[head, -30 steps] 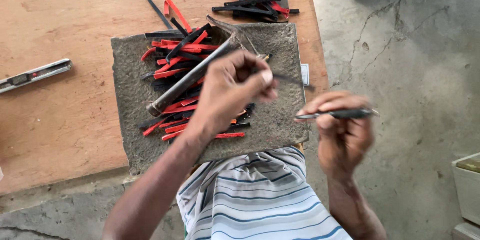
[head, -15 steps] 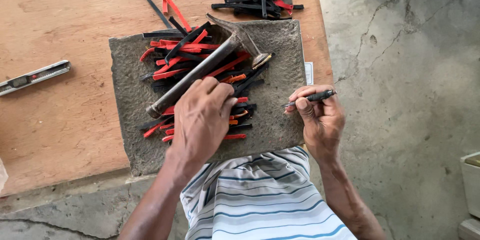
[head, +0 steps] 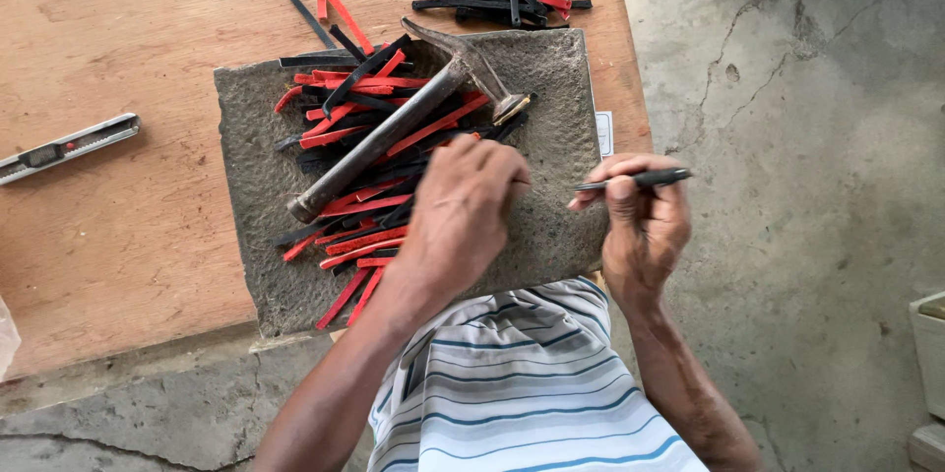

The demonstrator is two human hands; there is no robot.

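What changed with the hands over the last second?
The left hand came down from above the hammer onto the red and black strips on the stone slab. The right hand drew in toward the slab, still pinching the thin dark tool. Hammer, strips and utility knife stayed put.

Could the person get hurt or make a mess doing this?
Maybe. The left hand digs among red and black strips right beside a hammer lying loose on them; it could roll onto fingers. The right hand holds a thin dark tool past the stone slab; it might drop.
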